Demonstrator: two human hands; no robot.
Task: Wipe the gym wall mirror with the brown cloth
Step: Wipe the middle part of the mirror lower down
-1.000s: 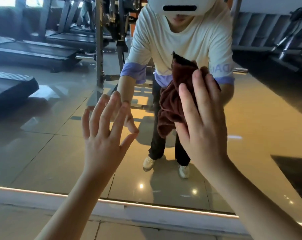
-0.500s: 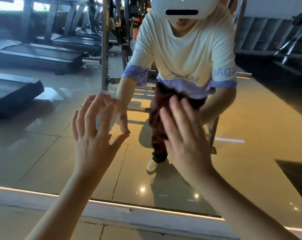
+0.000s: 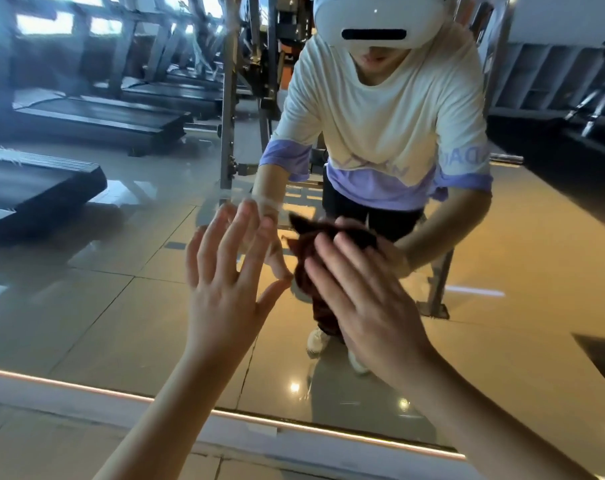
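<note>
Far left, the mirror (image 3: pixel 86 306) reflects treadmills (image 3: pixel 51 188) in a row, w/ bright windows behind them at the top. A lit strip (image 3: pixel 69 382) runs along the bottom edge of the glass, and below it are floor tiles (image 3: pixel 34 445). Moving right, a metal rack post (image 3: pixel 227 98) stands upright in the reflection.

Next is the left hand (image 3: pixel 225 285), flat on the glass. Its fingers are straight & slightly spread, thumb out to the right, holding nothing. The fingertips meet their own reflection (so it's touching the glass, not hovering).

Just right of that thumb, the brown cloth (image 3: pixel 303 254) sits bunched against the lower-middle of the mirror, approx centre of the view. One corner pokes up-left, and a tail hangs down below the hand.

Then comes the right hand (image 3: pixel 367 306), close beside the left but not touching it. Its fingers are straight, laid over the cloth & pressing it to the glass, not curled round it. The thumb is hidden, so can't tell where it lies.

Behind, in the reflection, the person (image 3: pixel 380 116) bends fwd in a cream tee w/ purple trim & dark trousers, w/ a white headset (image 3: pixel 377 19) on. Far right there's more dark gym equipment (image 3: pixel 588 109), blurred, details unclear.
</note>
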